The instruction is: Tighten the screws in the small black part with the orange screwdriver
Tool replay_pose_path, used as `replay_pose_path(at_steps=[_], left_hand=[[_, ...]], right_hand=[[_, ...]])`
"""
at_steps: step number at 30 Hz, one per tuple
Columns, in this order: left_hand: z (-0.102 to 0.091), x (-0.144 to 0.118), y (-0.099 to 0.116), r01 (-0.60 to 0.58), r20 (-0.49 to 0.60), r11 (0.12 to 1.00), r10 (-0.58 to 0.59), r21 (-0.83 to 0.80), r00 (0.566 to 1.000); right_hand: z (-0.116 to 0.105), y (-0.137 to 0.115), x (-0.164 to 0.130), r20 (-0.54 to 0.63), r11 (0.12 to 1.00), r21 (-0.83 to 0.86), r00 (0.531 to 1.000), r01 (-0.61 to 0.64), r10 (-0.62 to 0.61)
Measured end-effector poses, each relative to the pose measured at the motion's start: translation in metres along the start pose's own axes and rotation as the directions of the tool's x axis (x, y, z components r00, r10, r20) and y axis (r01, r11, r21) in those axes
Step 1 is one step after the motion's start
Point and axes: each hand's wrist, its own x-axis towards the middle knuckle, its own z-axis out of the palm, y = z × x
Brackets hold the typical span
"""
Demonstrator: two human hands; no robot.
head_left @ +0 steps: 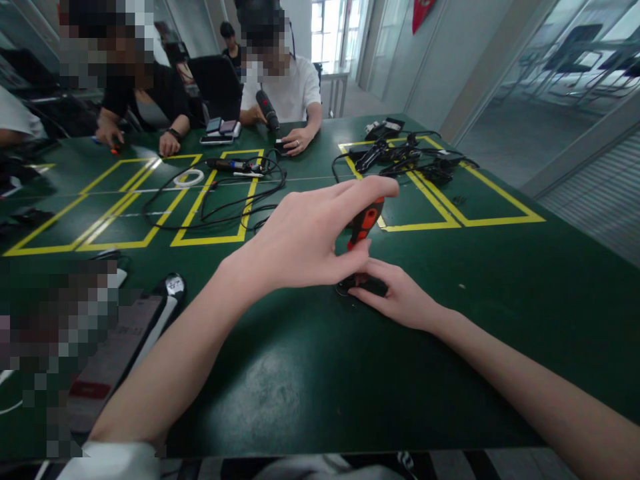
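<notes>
Orange-and-black handled screwdriver (364, 225) upright near middle of green table (500, 320), tip down on small dark flat part (361, 287); what part is, cannot tell. Left hand (305, 240) wrapped over handle, thumb and fingers pinching it. Right hand (400, 297) flat beside, fingers pressing dark part onto table. Behind: yellow tape rectangles (450, 200), tangle of black cables (405, 160), white ring (189, 177). Far side: two people seated, one holding black cylindrical tool (268, 110)
</notes>
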Motion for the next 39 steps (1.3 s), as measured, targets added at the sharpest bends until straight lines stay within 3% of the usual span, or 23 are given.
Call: replay_pose_path(at_steps=[39], left_hand=[[0.0013, 0.0015, -0.0014, 0.004, 0.005, 0.999, -0.004, -0.044, 1.000]], right_hand=[[0.0000, 0.0000, 0.0000, -0.001, 1.000, -0.005, 1.000, -0.001, 0.001]])
